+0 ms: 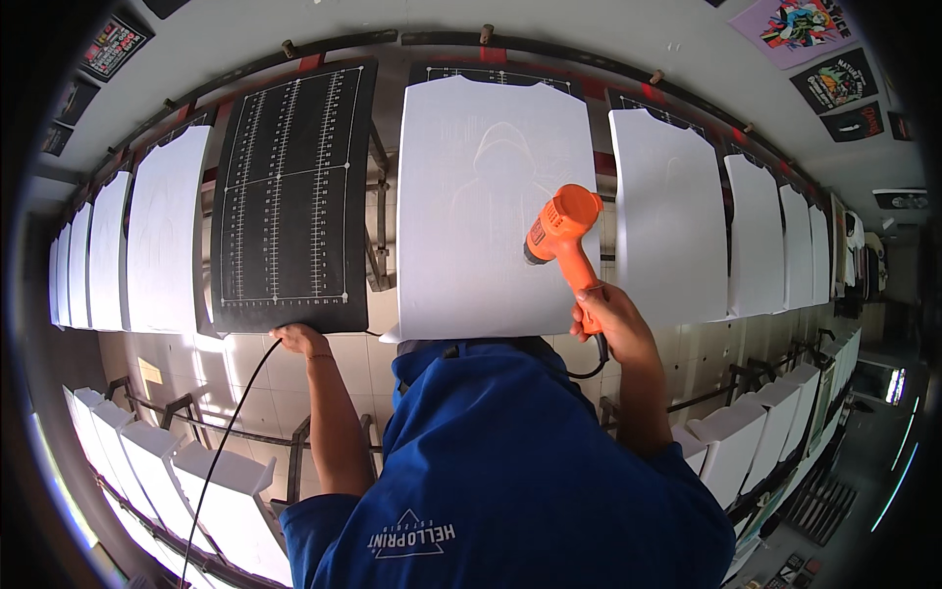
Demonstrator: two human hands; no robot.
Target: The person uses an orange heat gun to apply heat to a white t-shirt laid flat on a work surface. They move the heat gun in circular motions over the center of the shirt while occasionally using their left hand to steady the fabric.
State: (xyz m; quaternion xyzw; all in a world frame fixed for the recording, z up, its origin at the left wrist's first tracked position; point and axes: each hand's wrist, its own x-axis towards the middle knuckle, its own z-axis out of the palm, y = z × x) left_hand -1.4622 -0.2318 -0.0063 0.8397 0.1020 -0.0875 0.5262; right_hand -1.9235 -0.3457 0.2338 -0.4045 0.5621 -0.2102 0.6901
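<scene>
Heat gun (564, 218) extends forward from right grip (622, 322), which wraps around its handle (577, 271).

1. We see white scale numbers (281, 211) lining the black board (299, 236) at left.
2. We spot white lettering (412, 537) on the blue shirt (520, 461), near.
3. We find lettered prints (834, 82) on the wall (628, 29), far left and far right.

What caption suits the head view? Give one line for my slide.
Right hand holding a heat gun over a shirt, left hand at the near edge of a black board.
</scene>
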